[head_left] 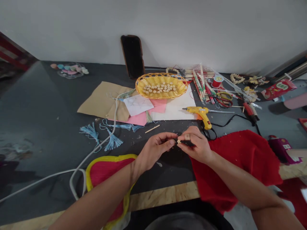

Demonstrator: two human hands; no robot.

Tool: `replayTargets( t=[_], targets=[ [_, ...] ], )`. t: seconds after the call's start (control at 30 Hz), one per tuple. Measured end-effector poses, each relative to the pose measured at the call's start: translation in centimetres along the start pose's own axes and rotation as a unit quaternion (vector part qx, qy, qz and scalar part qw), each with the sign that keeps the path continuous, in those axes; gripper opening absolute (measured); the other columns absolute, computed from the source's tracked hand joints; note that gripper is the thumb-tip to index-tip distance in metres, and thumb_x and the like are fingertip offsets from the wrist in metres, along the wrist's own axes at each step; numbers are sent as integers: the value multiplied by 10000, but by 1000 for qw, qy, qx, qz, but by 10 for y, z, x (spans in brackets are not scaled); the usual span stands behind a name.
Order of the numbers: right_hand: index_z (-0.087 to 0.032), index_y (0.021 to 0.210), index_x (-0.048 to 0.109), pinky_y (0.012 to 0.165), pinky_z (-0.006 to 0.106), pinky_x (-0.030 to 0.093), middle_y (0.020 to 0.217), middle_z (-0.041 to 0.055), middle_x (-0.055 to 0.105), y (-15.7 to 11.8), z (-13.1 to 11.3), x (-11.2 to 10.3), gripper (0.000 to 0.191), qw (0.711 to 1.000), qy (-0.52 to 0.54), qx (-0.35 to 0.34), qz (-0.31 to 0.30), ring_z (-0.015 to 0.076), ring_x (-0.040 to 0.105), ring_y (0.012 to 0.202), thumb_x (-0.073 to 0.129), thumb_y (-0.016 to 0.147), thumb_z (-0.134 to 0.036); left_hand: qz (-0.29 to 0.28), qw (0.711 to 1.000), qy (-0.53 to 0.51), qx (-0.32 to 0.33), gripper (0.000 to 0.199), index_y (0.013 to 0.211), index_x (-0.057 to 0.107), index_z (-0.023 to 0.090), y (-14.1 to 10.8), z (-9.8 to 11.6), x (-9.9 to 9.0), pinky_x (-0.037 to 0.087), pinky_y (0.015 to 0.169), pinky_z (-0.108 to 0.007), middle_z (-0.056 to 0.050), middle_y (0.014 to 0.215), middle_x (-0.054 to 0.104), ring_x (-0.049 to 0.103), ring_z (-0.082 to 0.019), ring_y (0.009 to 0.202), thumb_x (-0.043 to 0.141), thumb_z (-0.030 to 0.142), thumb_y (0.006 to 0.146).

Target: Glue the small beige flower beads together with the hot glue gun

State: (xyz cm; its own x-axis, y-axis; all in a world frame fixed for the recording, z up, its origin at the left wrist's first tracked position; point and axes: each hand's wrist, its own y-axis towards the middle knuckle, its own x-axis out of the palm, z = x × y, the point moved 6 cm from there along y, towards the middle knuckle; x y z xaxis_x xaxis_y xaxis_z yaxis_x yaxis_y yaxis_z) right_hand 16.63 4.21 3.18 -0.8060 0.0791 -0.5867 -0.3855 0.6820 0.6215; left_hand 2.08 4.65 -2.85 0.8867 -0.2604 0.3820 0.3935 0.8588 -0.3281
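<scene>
Between the thumb and fingertips of my right hand (198, 145) is a small cream flower-shaped piece (178, 141). My left hand (159, 147) is right beside it, thumb and fingers curled together with their tips close to the piece. Whatever those left fingers pinch, if anything, is too small to make out. Both hands are just above the dark table, in front of a yellow glue gun (200, 113). Farther back, a yellow woven basket (161, 95) holds several similar small flowers.
Red cloth (240, 156) lies under my right forearm, and a red pad with yellow edging (107, 169) under my left. A white cable (96, 148) crosses near blue tassels (112, 142). A phone (132, 56) leans on the wall. Scissors (224, 99) and red thread (217, 81) lie right.
</scene>
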Motion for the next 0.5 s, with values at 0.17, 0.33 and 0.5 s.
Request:
replayTargets(
  t=[0.17,0.33,0.5],
  targets=[
    [-225,948,614,718,340,468,796,16,681,1,-3,2,91,1000,-15,-16,-6,156,635,742,656,867,-232,-22,999,30,-2,300,812,708,137,-1,3,4,325,597,-210,18,691,574,435,-73,618,778,415,724],
    [-221,932,619,721,338,457,786,16,681,1,-4,2,98,1000,-15,-22,-10,154,628,738,672,867,-273,-29,999,38,3,286,742,676,133,-1,3,4,300,579,-207,25,660,548,412,-68,598,762,406,743],
    [-211,982,628,717,352,455,809,36,679,0,-4,1,177,1000,0,-25,-14,169,625,747,686,852,-317,-32,999,26,-10,287,756,670,135,-1,1,3,313,589,-208,17,684,563,428,-70,610,756,408,748]
  ],
)
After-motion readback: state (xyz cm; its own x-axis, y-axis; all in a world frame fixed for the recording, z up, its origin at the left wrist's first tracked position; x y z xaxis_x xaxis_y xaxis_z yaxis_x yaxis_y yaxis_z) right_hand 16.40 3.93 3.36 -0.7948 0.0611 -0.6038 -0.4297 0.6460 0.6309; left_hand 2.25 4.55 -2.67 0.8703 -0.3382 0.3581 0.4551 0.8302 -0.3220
